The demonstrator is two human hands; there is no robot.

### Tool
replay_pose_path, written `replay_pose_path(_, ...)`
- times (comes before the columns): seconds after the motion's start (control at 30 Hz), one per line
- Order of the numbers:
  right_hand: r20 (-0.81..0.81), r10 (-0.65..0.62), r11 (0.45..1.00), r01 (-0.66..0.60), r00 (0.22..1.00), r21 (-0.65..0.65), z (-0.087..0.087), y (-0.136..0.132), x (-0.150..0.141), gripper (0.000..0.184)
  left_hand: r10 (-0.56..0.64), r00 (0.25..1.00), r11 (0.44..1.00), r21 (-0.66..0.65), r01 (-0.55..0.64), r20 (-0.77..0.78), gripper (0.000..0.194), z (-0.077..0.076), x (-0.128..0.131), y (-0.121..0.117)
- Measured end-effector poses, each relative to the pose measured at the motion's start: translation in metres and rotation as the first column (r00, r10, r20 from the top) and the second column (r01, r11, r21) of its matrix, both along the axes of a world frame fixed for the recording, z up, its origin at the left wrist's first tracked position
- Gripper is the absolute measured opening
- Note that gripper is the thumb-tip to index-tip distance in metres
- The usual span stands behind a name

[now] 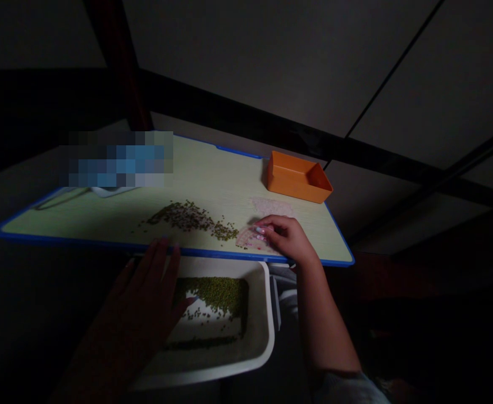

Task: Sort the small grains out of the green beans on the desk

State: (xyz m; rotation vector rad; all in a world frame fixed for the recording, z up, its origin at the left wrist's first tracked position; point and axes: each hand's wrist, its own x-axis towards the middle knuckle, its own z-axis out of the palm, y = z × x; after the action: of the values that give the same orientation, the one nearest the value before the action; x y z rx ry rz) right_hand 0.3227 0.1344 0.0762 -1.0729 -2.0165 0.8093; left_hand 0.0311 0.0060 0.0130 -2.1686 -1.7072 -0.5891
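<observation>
My right hand rests low over the right part of the small table, fingers bent and tips drawn together. Under its fingertips lies a pale, fan-shaped patch with pink marks; whether the fingers grip anything is hidden. To its left, green mung beans run into a darker mixed pile of beans. Just beyond the hand is a flat patch of whitish grains. My left hand is spread out, fingertips at the table's near edge, above a white basin holding more mung beans.
An orange open box stands at the table's far right corner. A blurred-out blue object sits at the far left, with a cable beside it. A blue rim edges the table. Light-coloured panels rise behind, and the surroundings are dark.
</observation>
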Motion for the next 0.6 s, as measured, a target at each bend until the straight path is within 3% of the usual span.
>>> replay_pose_path(0.6, 0.011, 0.051, 0.999, -0.051, 0.999, -0.002, -0.0016, 0.0023, 0.0, 0.022, -0.005, 1.0, 1.0, 0.005, 0.005, -0.007, 0.085, 0.0013, -0.0005, 0.0018)
